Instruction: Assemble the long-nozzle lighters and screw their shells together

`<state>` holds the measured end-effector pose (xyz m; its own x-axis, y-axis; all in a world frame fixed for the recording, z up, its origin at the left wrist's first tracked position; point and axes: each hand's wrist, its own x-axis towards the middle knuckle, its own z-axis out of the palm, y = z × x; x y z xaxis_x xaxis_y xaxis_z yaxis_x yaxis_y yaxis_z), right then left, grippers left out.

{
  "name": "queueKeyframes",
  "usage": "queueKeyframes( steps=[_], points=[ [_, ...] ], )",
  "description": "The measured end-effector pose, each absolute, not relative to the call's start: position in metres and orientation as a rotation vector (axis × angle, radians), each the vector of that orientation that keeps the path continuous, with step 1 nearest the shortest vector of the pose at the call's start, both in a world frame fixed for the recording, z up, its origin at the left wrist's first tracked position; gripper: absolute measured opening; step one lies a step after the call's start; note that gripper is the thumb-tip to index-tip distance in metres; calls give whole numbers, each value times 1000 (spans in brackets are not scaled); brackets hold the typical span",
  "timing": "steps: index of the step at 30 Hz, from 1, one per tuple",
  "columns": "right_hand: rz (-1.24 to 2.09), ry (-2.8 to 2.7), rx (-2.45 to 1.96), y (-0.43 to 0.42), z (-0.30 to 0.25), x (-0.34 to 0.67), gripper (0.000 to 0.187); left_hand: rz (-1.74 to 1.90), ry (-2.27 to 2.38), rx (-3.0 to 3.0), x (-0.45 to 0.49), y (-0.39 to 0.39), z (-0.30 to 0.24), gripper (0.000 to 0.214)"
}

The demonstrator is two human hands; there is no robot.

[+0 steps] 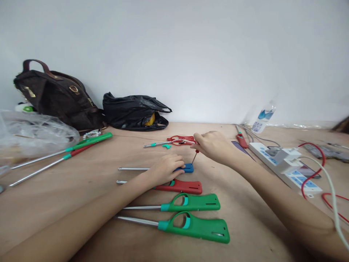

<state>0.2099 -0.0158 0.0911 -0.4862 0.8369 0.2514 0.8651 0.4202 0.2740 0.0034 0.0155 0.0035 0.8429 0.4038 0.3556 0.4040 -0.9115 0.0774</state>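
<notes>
My left hand (pixel 165 169) presses down on a blue long-nosed lighter (pixel 187 168) lying on the wooden table (pixel 81 203); its metal tube sticks out to the left. My right hand (pixel 214 145) grips a small screwdriver (pixel 194 157) with its tip on the blue lighter's rear end. Just in front lie a red lighter (pixel 187 186) and two green lighters (pixel 195 203) (pixel 199 227), side by side. A red lighter shell, opened up (pixel 181 140), lies behind my hands.
A brown handbag (pixel 57 96) and a black plastic bag (pixel 135 112) stand at the back by the wall. Long lighters (pixel 68 151) and a clear plastic bag (pixel 29 133) are at left. A white power strip (pixel 283 162) with cables and a water bottle (pixel 263 118) sit at right.
</notes>
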Motion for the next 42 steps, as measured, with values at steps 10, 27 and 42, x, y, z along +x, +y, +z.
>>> queueKeyframes(
  steps=[10, 27, 42],
  points=[
    [-483, -2614, -1447, -15, 93, 216, 18, -574, -669, -3030, 3, 15, 3, 9],
    [-492, -2573, -1320, -14, 89, 214, 17, -560, -684, -3013, 3, 15, 4, 12],
    [-43, -2560, -1178, -17, 92, 222, 8, -582, -692, -3017, 2, 15, 4, 10]
  ],
)
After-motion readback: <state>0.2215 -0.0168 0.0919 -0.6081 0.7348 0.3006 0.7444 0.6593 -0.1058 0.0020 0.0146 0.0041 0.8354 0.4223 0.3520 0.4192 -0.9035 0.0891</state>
